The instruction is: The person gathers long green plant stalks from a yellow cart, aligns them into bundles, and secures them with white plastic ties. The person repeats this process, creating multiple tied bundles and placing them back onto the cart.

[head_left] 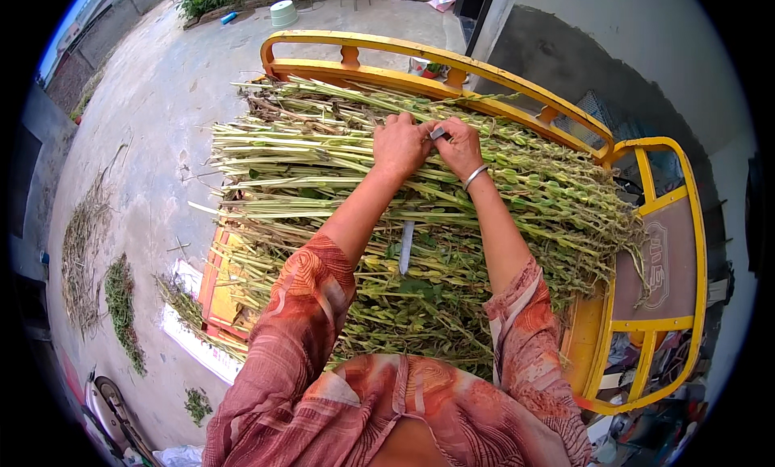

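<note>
A thick layer of cut green stalks (323,164) with pods, resembling sesame, lies across a yellow cargo bed. Over the far part of it my two hands meet. My right hand (458,148), with a silver bangle at its wrist, is closed and pinches a short grey strip (438,133). Close against it, my left hand (400,146) has its fingers curled around the strip's other side, their tips partly hidden. Nearer to me, a flat, pale grey strip (406,247) lies on the stalks below my hands. Whether the two grey pieces join is hidden.
A yellow rail (387,43) bounds the bed's far side, and a yellow frame with a grey panel (652,261) stands at the right. Loose plant heaps (121,309) lie on the concrete at left. A wheel (113,402) shows lower left, a pale green bucket (283,13) far off.
</note>
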{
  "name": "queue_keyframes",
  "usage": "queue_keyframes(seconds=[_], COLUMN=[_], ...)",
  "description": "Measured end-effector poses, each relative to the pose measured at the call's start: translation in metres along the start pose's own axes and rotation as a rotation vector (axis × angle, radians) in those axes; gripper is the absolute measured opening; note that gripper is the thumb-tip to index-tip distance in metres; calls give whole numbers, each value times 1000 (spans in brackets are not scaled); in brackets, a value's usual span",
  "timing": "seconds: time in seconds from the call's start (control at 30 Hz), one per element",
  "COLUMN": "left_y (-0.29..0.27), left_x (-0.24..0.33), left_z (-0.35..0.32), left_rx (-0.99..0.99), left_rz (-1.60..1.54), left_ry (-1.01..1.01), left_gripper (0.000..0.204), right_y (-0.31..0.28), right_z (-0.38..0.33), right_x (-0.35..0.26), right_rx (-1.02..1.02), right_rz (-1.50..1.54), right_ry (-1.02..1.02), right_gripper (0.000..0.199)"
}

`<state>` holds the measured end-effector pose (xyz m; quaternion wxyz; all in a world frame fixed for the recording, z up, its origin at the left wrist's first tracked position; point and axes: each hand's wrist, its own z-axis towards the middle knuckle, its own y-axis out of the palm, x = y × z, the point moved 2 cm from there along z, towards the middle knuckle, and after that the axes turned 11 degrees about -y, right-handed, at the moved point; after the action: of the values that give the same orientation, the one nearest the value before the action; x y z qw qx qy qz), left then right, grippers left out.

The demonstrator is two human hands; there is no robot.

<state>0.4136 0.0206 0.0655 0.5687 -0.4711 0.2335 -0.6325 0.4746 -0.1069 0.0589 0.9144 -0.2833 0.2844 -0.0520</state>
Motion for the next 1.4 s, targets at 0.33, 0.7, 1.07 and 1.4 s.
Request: queue_keyframes(seconds=[0.33,0.7,1.07,1.4], left_y=[22,24,25,-22], left_x=[-14,-10,-11,1], left_z=[3,25,15,-8], left_rx=[-218,-500,-378,-33], left_rz=[-241,-176,-573,-532], left_ry=[18,-319,-267,153], left_gripper=[18,26,27,32], right_y=[19,41,17,-27], right_z=[-132,-189,-176,-78], right_x=[-104,-65,-73,-114], right_rx=[-158,-175,245,59], right_rz=[-177,167,223,549], right_ry=[201,423,244,175], right_gripper=[25,17,22,33])
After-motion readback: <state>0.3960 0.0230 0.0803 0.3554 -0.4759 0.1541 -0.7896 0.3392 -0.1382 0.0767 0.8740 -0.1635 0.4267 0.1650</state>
